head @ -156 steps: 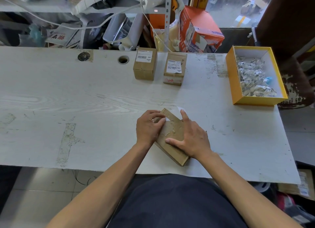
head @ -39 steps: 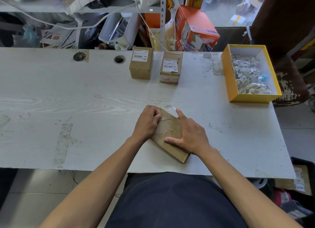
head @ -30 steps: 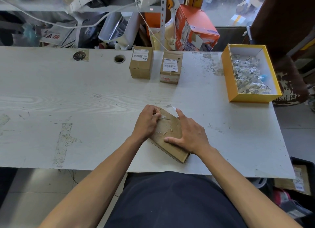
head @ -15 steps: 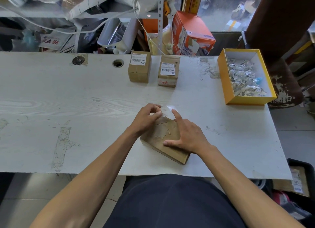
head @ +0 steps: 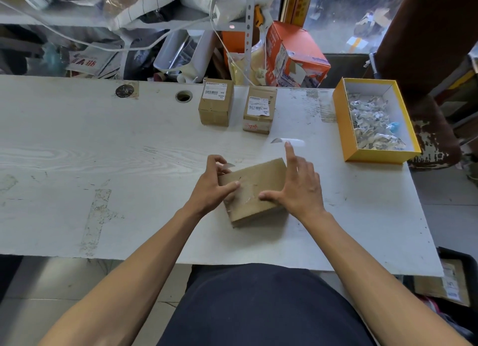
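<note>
the left hand (head: pixel 210 188) is curled on the left corner of the brown box (head: pixel 254 190), which has been turned at the near middle of the table (head: pixel 103 151). the right hand (head: pixel 301 188) is now spread open against the box's right side. a peeled scrap (head: pixel 287 140) is seen past its fingertip, so the label is judged removed.

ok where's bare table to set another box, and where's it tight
Widest bare stretch: the left half of the table, left of the cable hole and the left hand. A narrower strip between the cardboard box and the two labelled boxes. Tight on the right, between the right hand and the yellow box.
</note>
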Demonstrator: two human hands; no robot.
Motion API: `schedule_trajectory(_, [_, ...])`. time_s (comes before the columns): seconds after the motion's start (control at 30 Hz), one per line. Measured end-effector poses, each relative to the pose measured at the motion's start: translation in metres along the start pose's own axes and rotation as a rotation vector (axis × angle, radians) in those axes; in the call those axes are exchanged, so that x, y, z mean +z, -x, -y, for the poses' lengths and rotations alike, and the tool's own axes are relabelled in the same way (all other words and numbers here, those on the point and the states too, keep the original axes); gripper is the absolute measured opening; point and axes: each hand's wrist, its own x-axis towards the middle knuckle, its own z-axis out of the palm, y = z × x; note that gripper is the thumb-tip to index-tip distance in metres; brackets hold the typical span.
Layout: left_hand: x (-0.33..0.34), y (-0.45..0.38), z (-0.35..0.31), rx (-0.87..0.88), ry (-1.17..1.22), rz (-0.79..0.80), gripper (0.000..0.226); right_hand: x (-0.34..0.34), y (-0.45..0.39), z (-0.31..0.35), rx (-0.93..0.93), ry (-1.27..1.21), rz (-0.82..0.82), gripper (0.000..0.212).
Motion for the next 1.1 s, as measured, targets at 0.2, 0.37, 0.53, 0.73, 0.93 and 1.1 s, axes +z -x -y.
schedule_trajectory(0.2, [-0.006, 0.002, 0.003, 0.015, 0.007, 0.036, 0.082, 0.009, 0.009, 0.014, 0.057, -0.075, -0.082, 0.12])
schedule_trajectory(0.37, [0.005, 0.005, 0.003, 0.031, 0.019, 0.07, 0.101, 0.016, 0.024, 0.019, 0.007, -0.187, 0.044, 0.126])
schedule_trajectory(0.53, [0.01, 0.013, 0.007, 0.001, 0.009, 0.029, 0.112, 0.016, 0.023, 0.014, 0.04, -0.283, 0.057, 0.134])
schedule_trajectory(0.73, [0.015, 0.03, 0.014, 0.007, -0.1, 0.016, 0.13, 0.016, 0.024, 0.002, -0.083, -0.399, 0.19, 0.131])
schedule_trajectory(0.93, [0.007, 0.021, 0.015, 0.163, -0.141, 0.102, 0.149, 0.014, 0.019, -0.004, -0.17, -0.482, 0.319, 0.143])
schedule_trajectory(1.1, [0.001, -0.006, 0.002, 0.169, -0.227, 0.265, 0.152, 0.012, -0.007, -0.007, -0.205, -0.477, 0.34, 0.148])
